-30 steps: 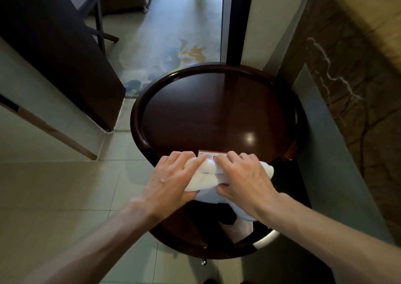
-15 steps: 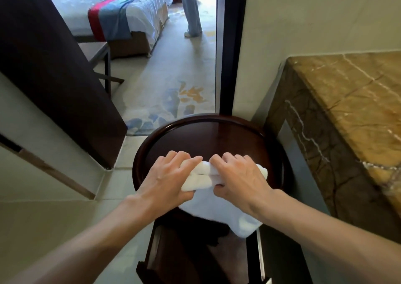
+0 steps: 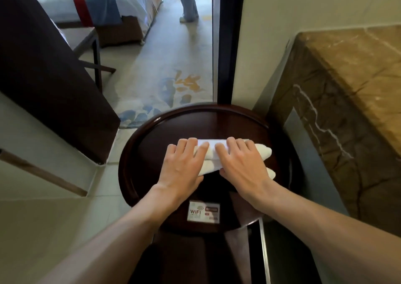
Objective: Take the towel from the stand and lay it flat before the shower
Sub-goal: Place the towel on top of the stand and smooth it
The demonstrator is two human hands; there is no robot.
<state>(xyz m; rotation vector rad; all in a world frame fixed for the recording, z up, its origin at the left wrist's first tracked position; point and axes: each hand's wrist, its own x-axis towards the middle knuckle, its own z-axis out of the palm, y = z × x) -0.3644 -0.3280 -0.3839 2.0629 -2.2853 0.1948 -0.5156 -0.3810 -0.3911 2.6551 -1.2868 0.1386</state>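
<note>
Left hand (image 3: 184,166) and right hand (image 3: 240,164) are side by side, both clamped on the folded white towel (image 3: 263,151). Fingers of each are curled over its top and far edge, thumbs tucked at the near side. The index fingers nearly meet in the middle, with a thin strip of towel showing between them. Neither hand is spread flat.

The towel's long axis runs left-right. The left end is hidden under the left hand. The right end sticks out past the right hand as two rounded folds, one farther and one nearer, pointing right and slightly near.

The towel is over the middle of the stand (image 3: 152,140), a round dark wood top with a raised rim. Can't tell whether it rests on the top or is held just above it. A WiFi card (image 3: 203,213) lies flat on the near part of the top, between the forearms, apart from the towel.

A brown marble counter (image 3: 347,92) is just right of the stand. A dark door (image 3: 43,77) stands open at left over a pale tiled floor (image 3: 43,218). A dark door frame (image 3: 227,44) stands far behind the stand, with a plain wall (image 3: 282,12) to its right. Through the doorway there is a carpet (image 3: 173,84) with a blue and orange pattern. Far left is a bed (image 3: 108,3) with a red and blue runner. A person's legs (image 3: 188,1) stand far on the carpet.
</note>
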